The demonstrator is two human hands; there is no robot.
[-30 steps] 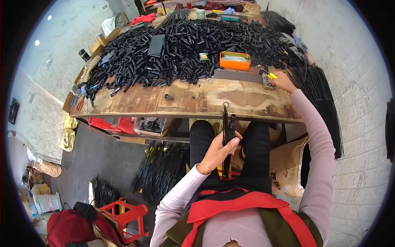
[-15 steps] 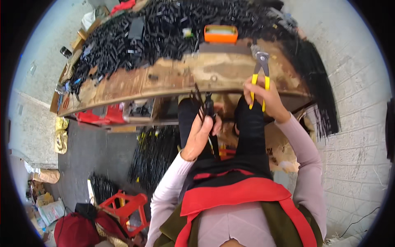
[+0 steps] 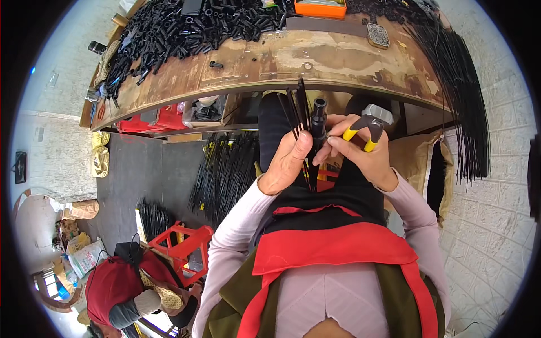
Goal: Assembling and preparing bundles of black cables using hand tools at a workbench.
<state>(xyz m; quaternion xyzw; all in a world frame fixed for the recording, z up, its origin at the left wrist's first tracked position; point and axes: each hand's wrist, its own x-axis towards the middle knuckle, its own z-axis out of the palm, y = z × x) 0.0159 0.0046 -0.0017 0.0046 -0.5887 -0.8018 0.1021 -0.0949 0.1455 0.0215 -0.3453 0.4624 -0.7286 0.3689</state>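
Note:
My left hand [image 3: 288, 160], in front of the table's near edge, is closed round a black tubular piece [image 3: 319, 115] and a few thin black rods [image 3: 298, 107], which stick up past the fingers. Close against it, my right hand [image 3: 369, 160] grips yellow-handled pliers [image 3: 373, 123], their grey head pointing away from me. Its thumb and fingertips meet beside the tubular piece, pinching something too small to make out. Part of the pliers' handles is covered by the fingers.
A heap of black tubular parts [image 3: 186, 34] covers the wooden table's [image 3: 321, 53] far left. Near its right side stand a tin of small pieces [image 3: 378, 35] and an orange box [image 3: 321, 8]. Long black strands [image 3: 468, 124] hang off the right end. A person [image 3: 118, 287] is by a red stool [image 3: 183, 248].
My right hand has come in from the table's edge to my left hand, and the pliers now lie lower in its grip. The view has shifted.

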